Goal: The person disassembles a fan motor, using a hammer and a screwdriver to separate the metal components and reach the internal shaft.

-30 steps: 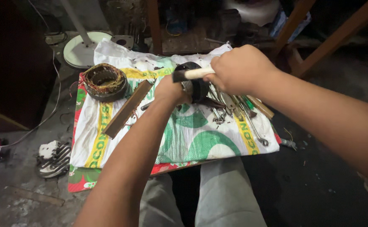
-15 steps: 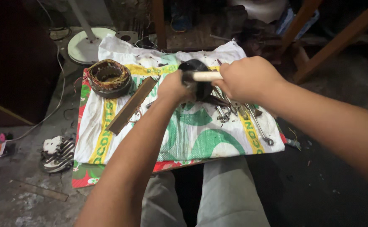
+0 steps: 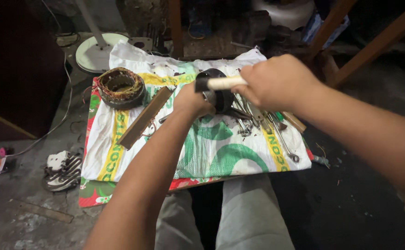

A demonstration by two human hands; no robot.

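Right hand [image 3: 276,83] fisted round our hammer handle [image 3: 225,83]; left hand [image 3: 191,99] steadied dark motor part [image 3: 218,90] at 12 o'clock; a glancing blow could strike fingers.

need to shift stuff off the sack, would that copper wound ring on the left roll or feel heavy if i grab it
The copper-wound ring lies flat on the woven sack, so it probably won't roll. Its thick metal core suggests it is heavy for its size. The exposed windings look easily snagged, so grip the outer rim.

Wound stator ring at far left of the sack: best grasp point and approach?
Take the stator ring from above, by opposite sides of its outer rim. It lies flat with its open bore up and the copper windings exposed along the top, so grip the outside wall, probably avoiding the wire.
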